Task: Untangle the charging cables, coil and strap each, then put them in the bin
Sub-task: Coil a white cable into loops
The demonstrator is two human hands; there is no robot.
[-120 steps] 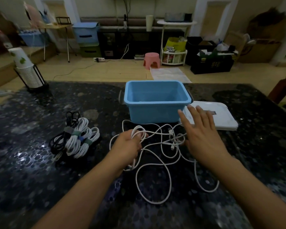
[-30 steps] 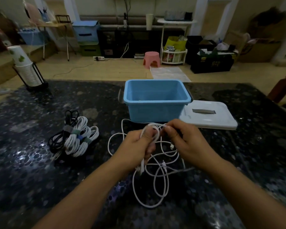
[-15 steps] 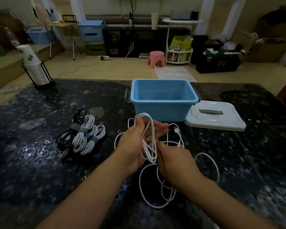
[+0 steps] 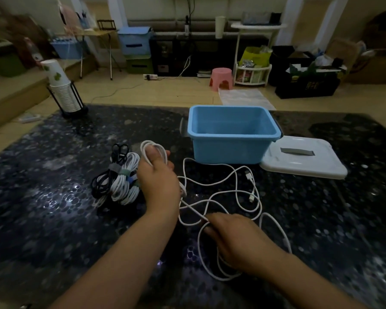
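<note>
A loose white charging cable (image 4: pixel 218 192) sprawls in loops on the dark table in front of the blue bin (image 4: pixel 232 148). My left hand (image 4: pixel 158 181) is raised above the table and holds a few coiled turns of this cable around its fingers. My right hand (image 4: pixel 234 239) lies lower, near the table's front, and pinches a strand of the same cable between its fingertips. Two connector ends (image 4: pixel 250 177) lie near the bin. A pile of strapped cable coils (image 4: pixel 118 181), white and black, sits left of my left hand.
The bin's white lid (image 4: pixel 303 161) lies flat to the right of the bin. A stack of paper cups in a black holder (image 4: pixel 62 90) stands at the table's far left corner. Beyond the table are a floor, a pink stool and storage boxes.
My left hand has moved left with the coil. My right hand has slid down the cable toward me, drawing the strand out. The view has shifted right.
</note>
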